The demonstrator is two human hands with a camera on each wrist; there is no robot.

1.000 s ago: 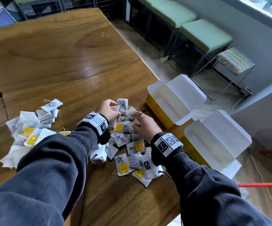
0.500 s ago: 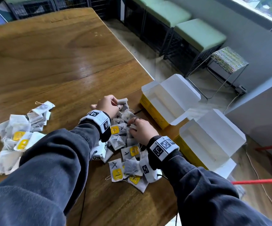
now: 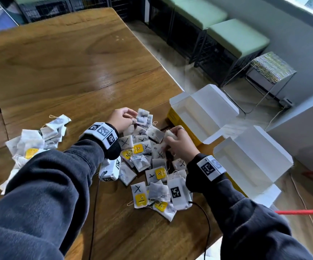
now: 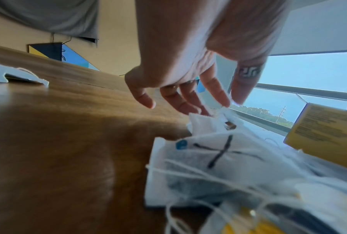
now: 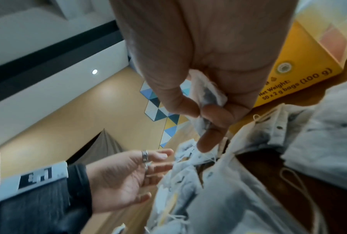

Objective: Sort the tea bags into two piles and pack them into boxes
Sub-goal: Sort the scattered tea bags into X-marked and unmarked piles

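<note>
My right hand pinches a tea bag between thumb and fingers, above the X-marked pile that lies near the desk's right edge. My left hand reaches over the far end of that pile, fingers loosely spread, fingertips touching the top of a bag there without gripping it. The unmarked pile sits well apart toward the desk's left edge. Two open yellow boxes stand along the right edge: the far box just beside my right hand, the near box beside my right wrist.
</note>
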